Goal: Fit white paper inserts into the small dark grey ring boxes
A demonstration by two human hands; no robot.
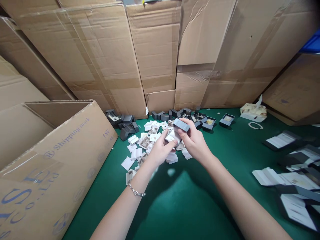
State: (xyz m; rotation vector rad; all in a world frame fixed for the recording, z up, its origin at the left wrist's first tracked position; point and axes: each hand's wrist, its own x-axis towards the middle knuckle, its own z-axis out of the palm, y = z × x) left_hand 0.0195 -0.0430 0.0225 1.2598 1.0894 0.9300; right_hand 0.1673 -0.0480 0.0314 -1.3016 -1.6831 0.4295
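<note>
My right hand (195, 138) grips a small dark grey box part (181, 125), its thumb on the near side and fingers over the far end. Just below it, my left hand (160, 149) pinches a folded white card insert (172, 136) between thumb and fingers. The insert touches or lies right against the grey part; whether it is still partly inside cannot be made out. Beneath and left of both hands spreads a heap of white card inserts (136, 154) on the green table.
Dark grey boxes (128, 125) lie along the back, several open ones (227, 120) to the right. More boxes with white inserts (297, 180) fill the right edge. A large carton (82, 156) stands left, cardboard walls (160, 50) behind. A tissue pack (253, 111) and white ring (255, 125) lie back right.
</note>
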